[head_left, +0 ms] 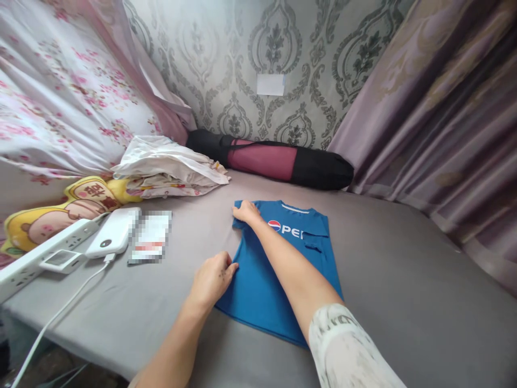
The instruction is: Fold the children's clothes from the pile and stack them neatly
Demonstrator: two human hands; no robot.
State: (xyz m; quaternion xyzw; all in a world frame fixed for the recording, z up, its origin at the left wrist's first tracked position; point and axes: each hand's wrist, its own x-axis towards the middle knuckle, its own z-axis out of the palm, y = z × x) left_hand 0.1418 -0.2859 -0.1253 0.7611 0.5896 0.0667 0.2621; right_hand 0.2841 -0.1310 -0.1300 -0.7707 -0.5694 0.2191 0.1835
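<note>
Pinches shirt (258, 280) between fingers (226, 262), by sleeve (239, 224) with right hand (247, 210) and by side edge (241, 256) with left hand (214, 276), likely for even tension.

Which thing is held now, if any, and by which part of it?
The blue T-shirt: the right grip holds its sleeve at picture left; the left grip appears to pinch its side edge.

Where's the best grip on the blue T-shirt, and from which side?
Probably a pinch from picture left: right hand at the sleeve, left hand at the side edge, where both touch it. The blue T-shirt lies flat, leaving only thin edges to grip, and cloth opposite is folded over part of the lettering.
</note>
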